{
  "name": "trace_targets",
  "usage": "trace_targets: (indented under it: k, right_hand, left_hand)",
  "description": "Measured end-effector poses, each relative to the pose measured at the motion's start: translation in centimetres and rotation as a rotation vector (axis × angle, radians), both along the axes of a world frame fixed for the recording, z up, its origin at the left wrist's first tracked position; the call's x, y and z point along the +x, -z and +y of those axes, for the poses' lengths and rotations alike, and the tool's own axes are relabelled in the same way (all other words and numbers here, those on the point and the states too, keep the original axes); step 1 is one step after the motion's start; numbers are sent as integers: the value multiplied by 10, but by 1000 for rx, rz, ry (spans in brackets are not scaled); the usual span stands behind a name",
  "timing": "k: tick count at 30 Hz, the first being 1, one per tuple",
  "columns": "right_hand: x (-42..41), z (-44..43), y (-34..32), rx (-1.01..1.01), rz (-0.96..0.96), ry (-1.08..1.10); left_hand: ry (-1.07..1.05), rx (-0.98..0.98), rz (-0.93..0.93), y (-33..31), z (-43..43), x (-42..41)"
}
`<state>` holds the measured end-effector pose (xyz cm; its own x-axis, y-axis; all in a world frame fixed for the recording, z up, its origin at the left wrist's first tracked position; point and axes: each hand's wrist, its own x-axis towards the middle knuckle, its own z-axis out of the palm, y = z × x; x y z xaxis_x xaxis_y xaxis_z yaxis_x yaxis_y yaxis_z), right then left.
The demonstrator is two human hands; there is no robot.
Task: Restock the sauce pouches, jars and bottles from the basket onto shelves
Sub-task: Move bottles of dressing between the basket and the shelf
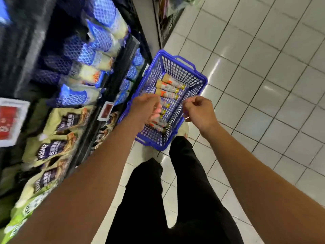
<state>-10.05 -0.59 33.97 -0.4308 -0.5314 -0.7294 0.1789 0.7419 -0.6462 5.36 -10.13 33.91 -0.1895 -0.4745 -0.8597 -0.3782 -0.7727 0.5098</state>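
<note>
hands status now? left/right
Left hand: curled over bottles in basket, blurred; cannot tell.
Right hand: closed, nothing seen in it.

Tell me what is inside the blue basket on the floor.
Bottles with yellow caps lie side by side in the basket. The left hand is in front of the row and covers part of several bottles, so they cannot be counted.
</note>
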Motion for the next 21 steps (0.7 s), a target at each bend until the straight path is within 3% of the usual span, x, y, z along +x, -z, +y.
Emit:
trace_targets:
  k: [9,12,21]
  right_hand:
    - [22,-45,235,181,-161,35]
    - [28,-55,303,232,-213,61]
    - [47,-89,449,321,-542,519]
  left_hand:
    - [158,-38,-170,221,-48,-21]
    - [338,-118,-244,294,-62,-26]
    - [977,-441,-409,453,-110,-46]
